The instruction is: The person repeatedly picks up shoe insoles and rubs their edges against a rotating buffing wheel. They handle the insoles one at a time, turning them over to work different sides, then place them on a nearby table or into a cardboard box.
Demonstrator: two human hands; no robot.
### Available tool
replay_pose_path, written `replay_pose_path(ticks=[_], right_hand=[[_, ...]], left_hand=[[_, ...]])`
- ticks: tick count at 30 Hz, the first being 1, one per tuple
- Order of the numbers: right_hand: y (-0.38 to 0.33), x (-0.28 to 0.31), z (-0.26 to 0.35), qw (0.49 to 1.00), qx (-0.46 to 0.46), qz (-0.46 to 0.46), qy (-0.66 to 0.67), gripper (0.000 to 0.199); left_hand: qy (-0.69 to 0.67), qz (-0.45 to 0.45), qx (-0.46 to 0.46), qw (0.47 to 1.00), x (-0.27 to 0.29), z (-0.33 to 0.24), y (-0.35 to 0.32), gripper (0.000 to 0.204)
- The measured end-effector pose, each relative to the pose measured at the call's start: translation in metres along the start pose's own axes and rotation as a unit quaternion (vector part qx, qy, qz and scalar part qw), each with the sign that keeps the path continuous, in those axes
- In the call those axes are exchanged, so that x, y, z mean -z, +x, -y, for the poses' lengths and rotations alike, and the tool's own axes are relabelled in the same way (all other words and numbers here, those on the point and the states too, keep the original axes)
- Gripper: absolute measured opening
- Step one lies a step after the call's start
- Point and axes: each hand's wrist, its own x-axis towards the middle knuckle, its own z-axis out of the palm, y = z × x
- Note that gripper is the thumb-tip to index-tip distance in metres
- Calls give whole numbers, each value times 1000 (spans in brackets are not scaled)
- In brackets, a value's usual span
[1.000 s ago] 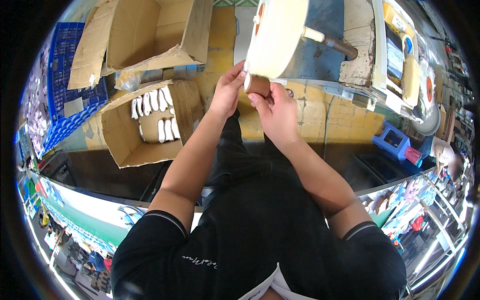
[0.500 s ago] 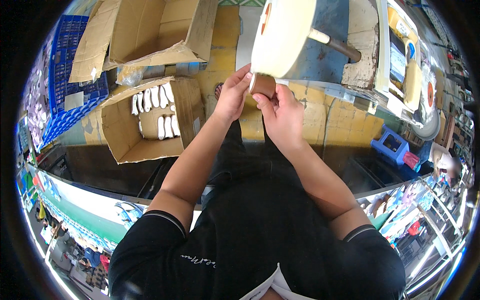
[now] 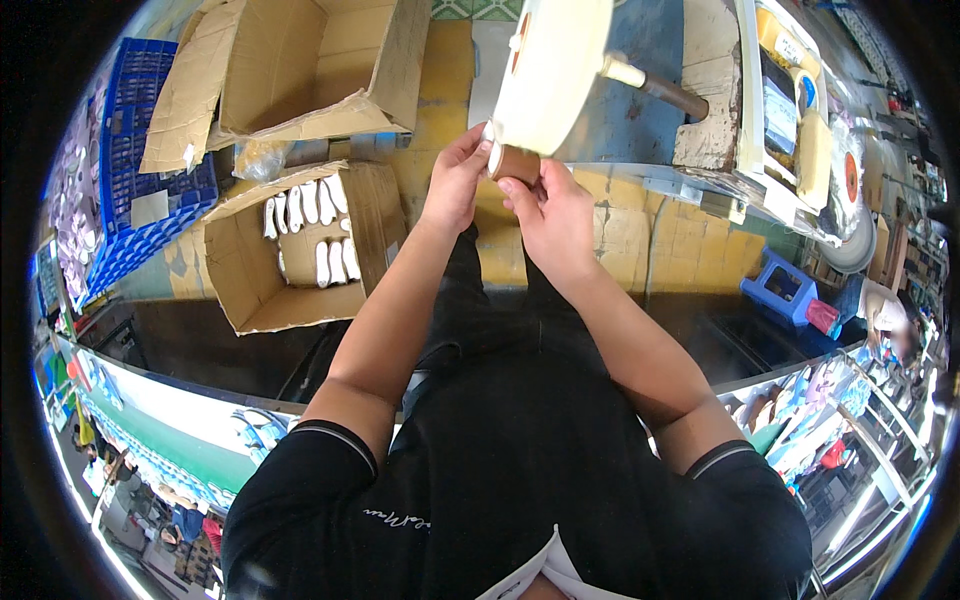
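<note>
Under the edge of a large cream buffing wheel (image 3: 560,75), I hold up a brown, curved piece with a pale rim (image 3: 518,164); it looks like a shoe part, though its full shape is hidden. My left hand (image 3: 456,187) is closed, pinching the piece's left end at the pale rim. From the right, my right hand (image 3: 556,222) grips the brown side with thumb and bent fingers. The piece is at the wheel's lower edge; whether they touch I cannot tell. A metal shaft (image 3: 670,95) runs from the wheel to the right.
At left, an open cardboard box (image 3: 240,275) holds several white sole-shaped pieces. Behind it stands a larger open carton (image 3: 270,75), beside a blue plastic crate (image 3: 150,130). A worn machine housing (image 3: 712,85) and a tray of supplies (image 3: 790,110) stand right; a blue stool (image 3: 780,288) is lower.
The view has shifted slightly, so the wheel and machine appear farther left. Both hands have moved a little left with the brown piece, keeping their grip.
</note>
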Motion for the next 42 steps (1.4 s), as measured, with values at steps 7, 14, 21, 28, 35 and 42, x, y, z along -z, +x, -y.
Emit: replay_pose_path(ticks=[7, 14, 21, 28, 35, 42], right_hand=[[-51, 38, 36, 999, 28, 31, 7, 36], [-113, 95, 79, 982, 156, 106, 13, 45], [-152, 122, 113, 955, 282, 80, 47, 50], [-175, 143, 133, 948, 292, 104, 70, 51], [-180, 142, 134, 960, 258, 55, 89, 63], [-185, 146, 132, 963, 167, 83, 197, 54]], left_hand=[[32, 30, -66, 997, -13, -19, -62, 59], [129, 109, -222, 960, -34, -69, -154, 73], [253, 142, -419, 860, -65, -121, -213, 86], [270, 145, -493, 814, -88, -130, -243, 76], [261, 108, -476, 833, -97, -112, -260, 76], [217, 84, -435, 870, -104, -94, -269, 79]])
